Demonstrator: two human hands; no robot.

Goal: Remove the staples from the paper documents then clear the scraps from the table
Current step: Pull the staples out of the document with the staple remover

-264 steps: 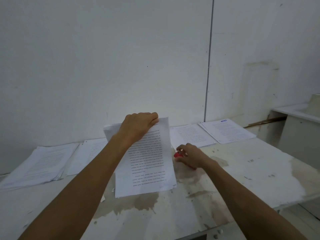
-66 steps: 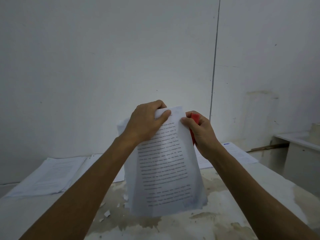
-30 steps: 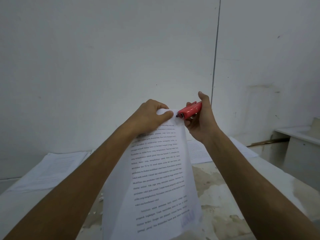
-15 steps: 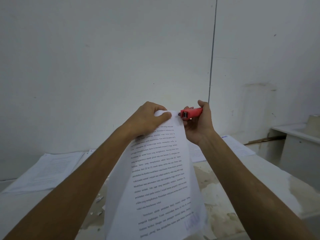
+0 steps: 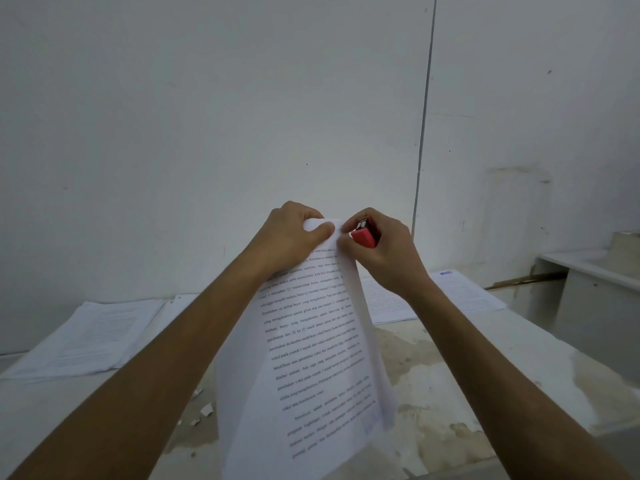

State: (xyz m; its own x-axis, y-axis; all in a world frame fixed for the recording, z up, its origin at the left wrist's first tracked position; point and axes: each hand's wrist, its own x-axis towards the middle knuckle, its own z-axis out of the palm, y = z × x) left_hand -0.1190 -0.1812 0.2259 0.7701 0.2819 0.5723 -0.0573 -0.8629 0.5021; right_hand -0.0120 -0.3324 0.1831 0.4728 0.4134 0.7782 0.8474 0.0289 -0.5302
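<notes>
Up in the air above the worktop (image 5: 519, 368), a stapled document (image 5: 322, 348) hangs from both hands, its long axis running from the top corner near the hands down toward the camera, the lower end leaning a little to the right. Its printed face is turned to the camera; the paragraphs of small black text are too fine to read. The left hand (image 5: 294, 237) grips the top edge with its fingers (image 5: 320, 232) curled over the front of the sheet, the corner of the paper sticking out just beyond them. The right hand (image 5: 384, 251) meets that same corner from the other side, thumb and forefinger pinching it, while the rest of that hand is closed round a red staple remover (image 5: 363, 237), whose dark metal end shows just above the red body beside the paper's edge. Whether the tool's tip touches the paper cannot be told.

Below, small paper scraps (image 5: 204, 408) lie on the stained worktop, left of the hanging sheets. Stacks of documents (image 5: 93, 337) lie flat at the far left by the wall, and more papers (image 5: 464, 292) lie at the far right, one with a small blue heading (image 5: 445, 273) too blurred to read.
</notes>
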